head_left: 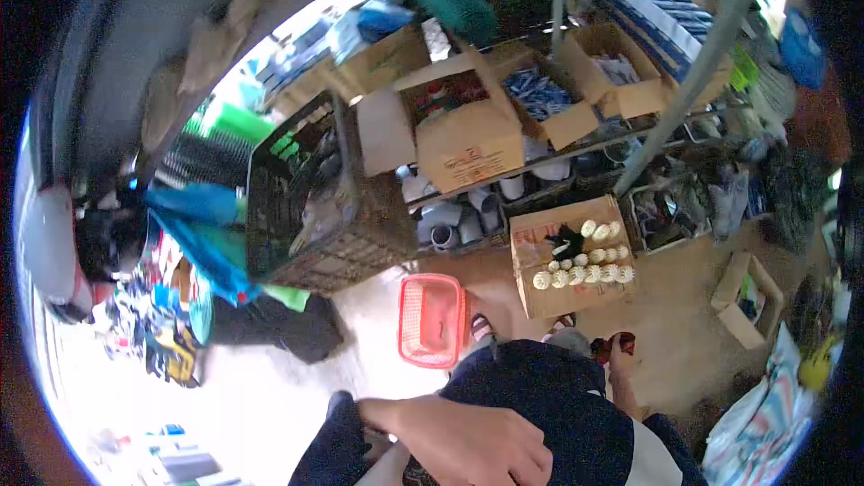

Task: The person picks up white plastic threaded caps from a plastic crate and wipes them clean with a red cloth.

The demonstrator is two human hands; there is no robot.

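My left hand (477, 439) is close to the camera in front of my dark shirt, its fingers bent and pressed together; what they may hold is hidden. Farther right, beside my leg, my right hand (619, 358) is closed around a shiny dark red object (627, 342), too small to name. Ahead of my feet is a cardboard box (531, 234) with cream ridged round pieces (576, 275) in rows on top, plus a small black item (565, 241). Left of my feet lies a pink plastic basket (404, 319) on the floor.
A shelf ahead bears open cardboard boxes (472, 148), one with blue-and-white packets (540, 93). White pipe fittings (443, 220) fill the level below. A black crate (360, 256) stands at left; a slanted pole (688, 85) crosses at right. A small open carton (727, 301) and a striped sack (760, 418) lie right.
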